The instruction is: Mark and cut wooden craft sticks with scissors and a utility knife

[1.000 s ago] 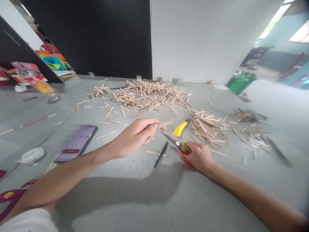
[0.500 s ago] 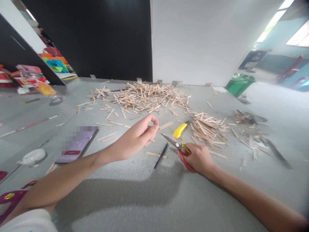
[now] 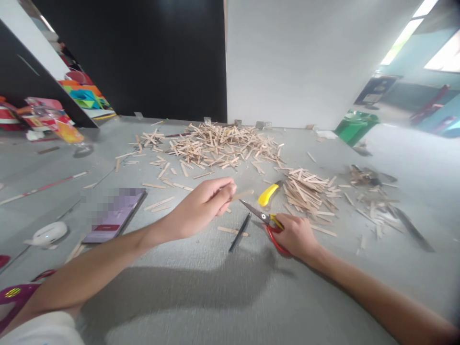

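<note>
Left hand (image 3: 201,208) again pinches stick (image 3: 242,194), scissors (image 3: 257,211) beside, above grey table (image 3: 215,297).

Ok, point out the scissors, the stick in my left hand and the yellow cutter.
scissors (image 3: 265,217), head view, at the blade pivot.
stick (image 3: 244,194), head view, on its free end.
yellow cutter (image 3: 268,195), head view, on the middle of its body.

- Two hands: left hand (image 3: 199,208), right hand (image 3: 296,235).
- One pair of scissors (image 3: 259,213), centre.
- One black pen (image 3: 240,231).
- One yellow-handled cutter (image 3: 268,194).
- One phone (image 3: 115,213), centre left.
- One green bin (image 3: 355,125), upper right.
- Too many wooden sticks (image 3: 219,143) to count, in two main heaps, upper centre and centre right.
</note>
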`<state>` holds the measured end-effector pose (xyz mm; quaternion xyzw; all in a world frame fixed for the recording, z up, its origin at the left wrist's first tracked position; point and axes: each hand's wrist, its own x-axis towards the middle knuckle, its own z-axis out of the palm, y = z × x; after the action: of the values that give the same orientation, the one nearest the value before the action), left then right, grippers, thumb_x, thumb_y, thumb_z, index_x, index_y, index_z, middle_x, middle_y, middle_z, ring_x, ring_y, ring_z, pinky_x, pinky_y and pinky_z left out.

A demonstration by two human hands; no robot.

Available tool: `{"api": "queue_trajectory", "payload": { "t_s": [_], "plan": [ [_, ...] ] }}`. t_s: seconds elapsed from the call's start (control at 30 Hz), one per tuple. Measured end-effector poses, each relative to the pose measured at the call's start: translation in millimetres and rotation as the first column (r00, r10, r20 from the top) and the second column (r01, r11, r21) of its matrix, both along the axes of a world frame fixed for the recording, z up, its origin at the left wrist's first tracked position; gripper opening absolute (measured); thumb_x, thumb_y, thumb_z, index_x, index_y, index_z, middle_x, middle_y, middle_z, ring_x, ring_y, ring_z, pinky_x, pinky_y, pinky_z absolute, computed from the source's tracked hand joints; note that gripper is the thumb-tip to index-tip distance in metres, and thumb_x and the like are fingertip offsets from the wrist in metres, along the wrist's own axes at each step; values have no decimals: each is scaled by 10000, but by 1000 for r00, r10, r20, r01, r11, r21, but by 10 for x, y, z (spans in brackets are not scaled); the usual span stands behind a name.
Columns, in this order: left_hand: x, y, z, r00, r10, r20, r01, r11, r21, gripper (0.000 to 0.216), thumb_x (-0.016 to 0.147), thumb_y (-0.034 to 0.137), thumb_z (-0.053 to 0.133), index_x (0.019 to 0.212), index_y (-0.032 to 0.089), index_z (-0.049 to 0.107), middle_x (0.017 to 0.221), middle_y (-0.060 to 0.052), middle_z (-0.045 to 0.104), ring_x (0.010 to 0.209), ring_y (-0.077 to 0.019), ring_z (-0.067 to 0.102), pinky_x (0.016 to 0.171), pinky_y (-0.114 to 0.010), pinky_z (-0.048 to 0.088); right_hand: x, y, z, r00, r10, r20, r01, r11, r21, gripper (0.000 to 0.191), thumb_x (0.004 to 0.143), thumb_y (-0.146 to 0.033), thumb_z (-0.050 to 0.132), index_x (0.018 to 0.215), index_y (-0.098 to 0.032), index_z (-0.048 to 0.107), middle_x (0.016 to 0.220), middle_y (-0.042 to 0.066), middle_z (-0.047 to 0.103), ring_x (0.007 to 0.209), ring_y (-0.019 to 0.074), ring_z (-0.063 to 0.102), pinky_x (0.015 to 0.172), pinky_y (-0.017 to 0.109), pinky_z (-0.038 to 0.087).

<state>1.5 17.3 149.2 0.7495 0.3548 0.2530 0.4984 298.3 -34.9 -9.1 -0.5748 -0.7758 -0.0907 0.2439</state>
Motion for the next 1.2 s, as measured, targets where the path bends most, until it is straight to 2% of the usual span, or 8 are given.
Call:
{"api": "queue_trajectory", "payload": {
  "t_s": [0.17, 0.3, 0.4, 0.5, 0.63, 0.8, 0.97, 1.2],
  "plan": [
    [2, 0, 0, 1000, -12, 3, 12, 999, -39, 474, 1180, 446, 451, 765, 237, 359, 638, 78, 329, 554, -99, 266, 511, -239, 278, -5, -2, 1, 1000, -5, 3, 5, 1000, -8, 476, 1037, -500, 633, 661, -207, 624, 589, 19, 643, 509, 142, 437, 582, 329, 208],
    [13, -42, -7, 997, -38, 68, 47, 989, -141, 411, 1199, 491, 396, 873, 242, 420, 707, 79, 316, 596, -112, 264, 520, -242, 269, -3, -4, 2, 1000, -15, 9, 15, 1000, -17, 467, 1025, -500, 650, 662, -206, 630, 600, 22, 654, 513, 142, 442, 586, 332, 204],
    [1, -82, -17, 995, -48, 92, 66, 976, -206, 281, 1207, 411, 369, 985, 257, 448, 729, 77, 334, 625, -129, 266, 539, -256, 271, 1, -2, -4, 1000, -15, 13, 15, 1000, -23, 465, 1027, -492, 638, 662, -205, 636, 606, 29, 665, 517, 145, 455, 590, 334, 206],
    [-26, -106, -34, 999, -35, 41, 43, 974, -223, 110, 1171, 285, 393, 1090, 280, 468, 728, 80, 334, 633, -143, 264, 548, -277, 265, 4, 0, -13, 1000, -17, 17, 17, 999, -27, 469, 1032, -495, 630, 665, -203, 644, 609, 34, 671, 514, 144, 456, 591, 337, 201],
    [-29, -114, -30, 999, -33, -37, 28, 992, -124, 92, 1143, 269, 420, 1169, 274, 508, 751, 72, 383, 651, -144, 336, 580, -279, 333, 6, -1, -21, 1000, -15, 21, 16, 999, -27, 482, 1036, -516, 631, 671, -202, 649, 610, 33, 670, 514, 143, 453, 587, 337, 195],
    [25, -153, 42, 986, -8, -168, 31, 990, 134, 298, 1169, 395, 419, 1079, 210, 635, 737, 62, 388, 608, -129, 353, 558, -277, 319, 12, 4, -22, 1000, -11, 23, 12, 1000, -19, 489, 1045, -517, 614, 673, -202, 651, 606, 30, 664, 512, 142, 445, 584, 334, 200],
    [49, -231, 76, 984, 49, -172, -19, 985, 173, 385, 1159, 400, 421, 1281, 184, 715, 689, 63, 363, 570, -142, 339, 534, -291, 284, 14, 8, -20, 1000, -11, 23, 12, 1000, -20, 456, 1034, -487, 618, 678, -205, 654, 614, 29, 670, 518, 145, 456, 585, 334, 206],
    [12, -272, 51, 993, 85, -78, -69, 979, 189, 412, 1169, 448, 420, 1336, 202, 705, 733, 34, 461, 610, -155, 421, 557, -297, 339, 8, 4, -3, 1000, -15, 26, 16, 999, -30, 457, 1031, -491, 633, 674, -206, 651, 607, 27, 670, 514, 144, 443, 587, 337, 201]
  ]
}}
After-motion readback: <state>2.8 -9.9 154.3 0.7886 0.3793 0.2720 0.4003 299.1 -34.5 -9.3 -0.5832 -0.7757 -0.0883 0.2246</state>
